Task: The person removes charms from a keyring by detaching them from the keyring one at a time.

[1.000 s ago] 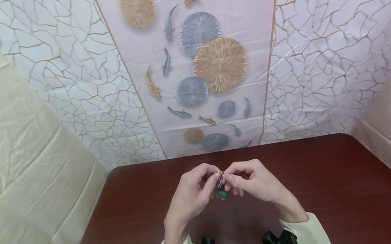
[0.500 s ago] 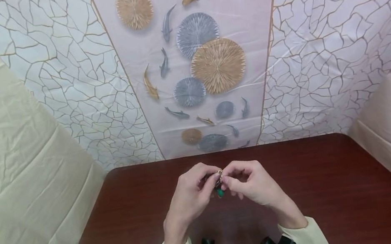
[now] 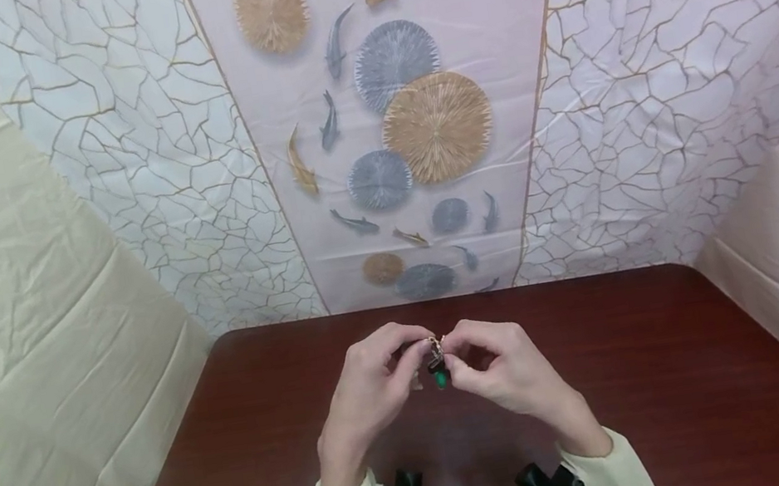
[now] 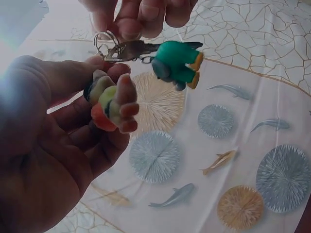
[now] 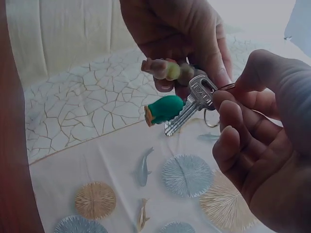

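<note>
Above the table, both hands meet around a key ring. My left hand pinches the ring's near side between thumb and forefinger. From the other side my right hand pinches the thin wire ring, its other fingers curled below. A toothed silver key hangs from the ring beside the left thumb. Next to it dangles a green figurine charm with orange feet. A second, multicoloured figurine charm hangs in front of the left fingers. Fingertips hide part of where ring and key join.
Below the hands lies a dark red-brown table. A patterned cloth with fish and round motifs hangs behind it. Pale fabric drapes on either side. A small black camera is strapped at each wrist.
The fingertips have drawn slightly apart, the left hand shifting a little left. The key and green charm hang more openly between the hands. Both hands keep their pinch.
</note>
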`<action>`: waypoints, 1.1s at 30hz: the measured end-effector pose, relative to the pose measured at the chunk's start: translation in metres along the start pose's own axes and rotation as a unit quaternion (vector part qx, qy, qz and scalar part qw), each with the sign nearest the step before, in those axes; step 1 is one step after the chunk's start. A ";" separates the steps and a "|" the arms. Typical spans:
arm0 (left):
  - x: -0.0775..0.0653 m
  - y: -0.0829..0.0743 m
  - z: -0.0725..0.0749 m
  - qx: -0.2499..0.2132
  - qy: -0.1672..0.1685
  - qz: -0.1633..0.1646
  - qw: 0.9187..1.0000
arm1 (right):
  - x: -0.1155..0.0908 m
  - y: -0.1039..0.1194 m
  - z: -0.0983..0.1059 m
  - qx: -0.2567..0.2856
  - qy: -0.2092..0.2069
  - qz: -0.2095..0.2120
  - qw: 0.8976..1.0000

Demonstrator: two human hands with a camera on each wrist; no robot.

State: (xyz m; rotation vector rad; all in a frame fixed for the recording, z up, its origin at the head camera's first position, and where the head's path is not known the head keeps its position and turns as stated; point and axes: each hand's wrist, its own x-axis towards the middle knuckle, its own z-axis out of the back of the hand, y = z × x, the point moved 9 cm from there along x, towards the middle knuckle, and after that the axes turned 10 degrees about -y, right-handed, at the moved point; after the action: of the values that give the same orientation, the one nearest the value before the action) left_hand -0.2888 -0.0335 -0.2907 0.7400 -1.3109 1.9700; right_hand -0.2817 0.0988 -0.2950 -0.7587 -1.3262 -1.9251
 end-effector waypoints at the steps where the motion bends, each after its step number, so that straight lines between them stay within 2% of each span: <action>1: 0.000 0.000 0.001 -0.001 0.000 0.003 1.000 | 0.000 0.002 0.000 -0.008 0.000 0.008 1.000; 8: 0.002 -0.002 0.000 0.028 0.007 -0.001 1.000 | 0.001 0.007 -0.001 -0.051 -0.004 0.050 0.997; 16: 0.003 0.000 0.000 0.030 0.007 0.012 0.999 | 0.001 0.012 -0.003 -0.083 0.005 0.079 0.993; 22: 0.004 0.001 -0.002 0.042 -0.001 -0.002 0.999 | 0.000 0.009 0.000 -0.063 -0.011 0.063 0.996; 29: 0.003 -0.007 0.002 0.037 -0.033 -0.023 0.999 | -0.001 0.003 0.001 -0.016 -0.015 0.010 1.000; 33: 0.003 -0.011 0.005 0.040 -0.048 -0.040 0.997 | 0.000 0.003 0.000 -0.005 -0.024 0.001 1.000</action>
State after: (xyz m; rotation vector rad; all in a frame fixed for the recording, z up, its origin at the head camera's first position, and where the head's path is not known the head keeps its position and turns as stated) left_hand -0.2818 -0.0344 -0.2800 0.9228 -1.2435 1.9529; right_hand -0.2790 0.0983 -0.2932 -0.8143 -1.3447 -1.9239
